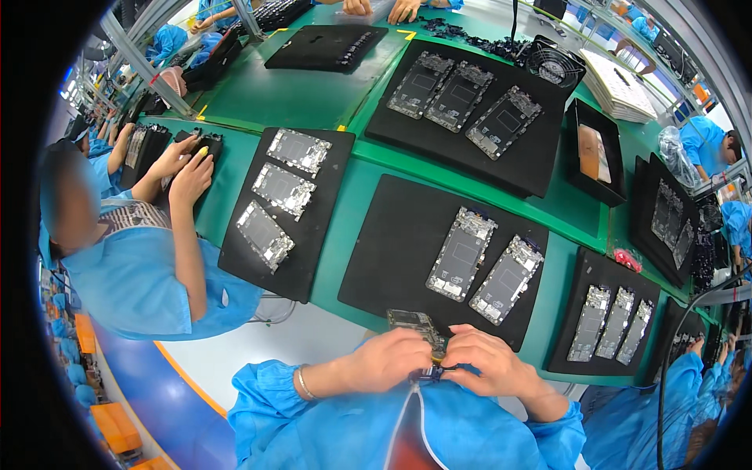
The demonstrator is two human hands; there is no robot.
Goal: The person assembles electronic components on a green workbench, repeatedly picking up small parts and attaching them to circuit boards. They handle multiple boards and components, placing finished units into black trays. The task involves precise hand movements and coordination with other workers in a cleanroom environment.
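Circuit board, a small greenish one, sits tilted between my two hands at about six o'clock, close to my chest and over the near edge of the green bench. My left hand is closed around its lower end, fingers curled in, a thin bracelet on that wrist. My right hand is pinched shut just beside it, fingertips meeting the left hand's at a small dark and yellow part that I cannot make out clearly. Both blue sleeves come up from the lower edge.

Just beyond my hands, at twelve o'clock, lies a black mat with two silver phone frames side by side, tilted the same way. At two o'clock a smaller black tray holds three narrower frames in a row. At ten o'clock another mat carries three frames stacked in a column.

At nine o'clock a person in a blue smock has both hands on a dark tray.

Farther off, at one o'clock, a large black mat bears three more frames, with a small black fan behind it and a stack of white trays to its right.
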